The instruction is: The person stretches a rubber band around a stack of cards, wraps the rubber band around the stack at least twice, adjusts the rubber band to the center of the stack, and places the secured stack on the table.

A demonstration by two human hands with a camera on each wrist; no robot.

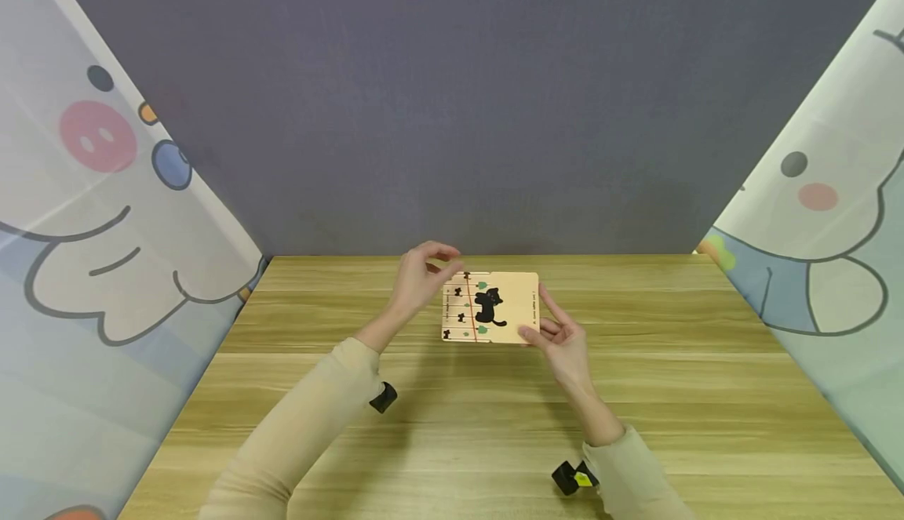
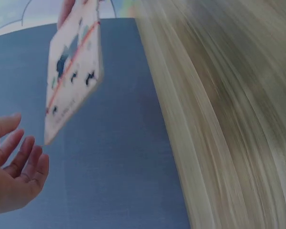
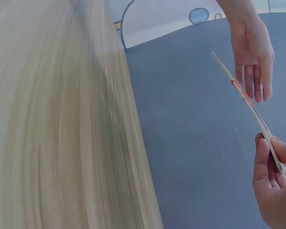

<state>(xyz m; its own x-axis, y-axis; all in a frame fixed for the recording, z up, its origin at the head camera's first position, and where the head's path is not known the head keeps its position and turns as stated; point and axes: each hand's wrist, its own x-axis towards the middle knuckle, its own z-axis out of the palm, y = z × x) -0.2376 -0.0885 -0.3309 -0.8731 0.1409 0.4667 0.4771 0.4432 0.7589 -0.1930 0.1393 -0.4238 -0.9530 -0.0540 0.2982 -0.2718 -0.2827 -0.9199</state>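
Note:
A thin cream notebook [image 1: 512,308] with a black cat on its cover is held up above the table. Around it, near its left end, runs a red elastic band [image 1: 471,308]. My right hand [image 1: 568,347] pinches the notebook's right end, thumb on the cover and fingers behind. By the upper left corner is my left hand [image 1: 418,277], its fingers loosely bent with nothing in them. The left wrist view shows a gap between that left hand [image 2: 16,167] and the notebook [image 2: 74,71]. Seen edge-on in the right wrist view, the notebook [image 3: 252,110] slants up from the right fingers.
Below the hands spreads a wood-grain table [image 1: 494,426], backed by a dark grey panel [image 1: 452,112]. Cartoon-printed curtains flank it on the left [image 1: 78,214] and right [image 1: 833,230]. A black strap piece sits by each sleeve.

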